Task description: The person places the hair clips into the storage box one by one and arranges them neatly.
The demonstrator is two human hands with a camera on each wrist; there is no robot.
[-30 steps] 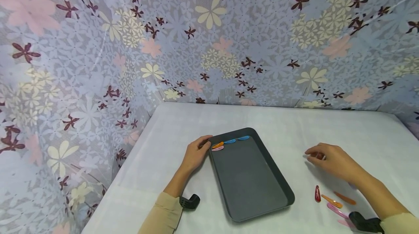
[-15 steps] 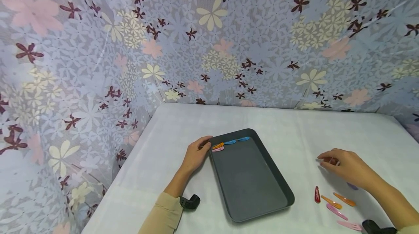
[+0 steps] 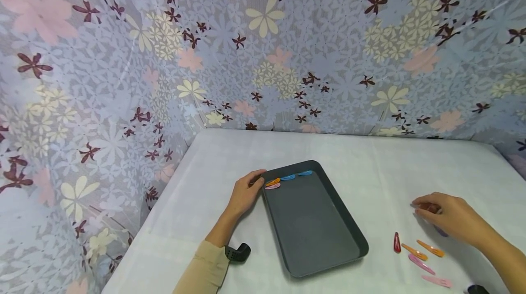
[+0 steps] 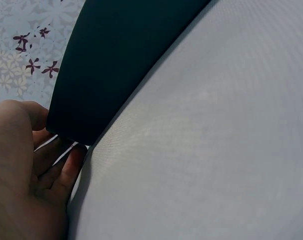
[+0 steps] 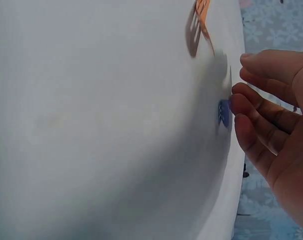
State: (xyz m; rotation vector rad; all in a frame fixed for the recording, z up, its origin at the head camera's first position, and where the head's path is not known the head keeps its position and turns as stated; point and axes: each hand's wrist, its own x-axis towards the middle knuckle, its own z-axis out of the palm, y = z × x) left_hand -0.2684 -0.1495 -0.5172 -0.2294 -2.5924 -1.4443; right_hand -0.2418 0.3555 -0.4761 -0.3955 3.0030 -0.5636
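Right hand [image 3: 452, 216], loosely curved, empty, has moved toward the purple hair clip [image 5: 225, 114]: likely light, stiff, slick, best edge-pinched; left hand [image 3: 244, 196] grips the tray [image 3: 314, 230].

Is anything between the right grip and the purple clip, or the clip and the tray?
Nothing visible blocks the right grip from the small, rounded purple hair clip. The path to the dark grey rectangular tray looks open too; a shiny red hair clip sits near that path.
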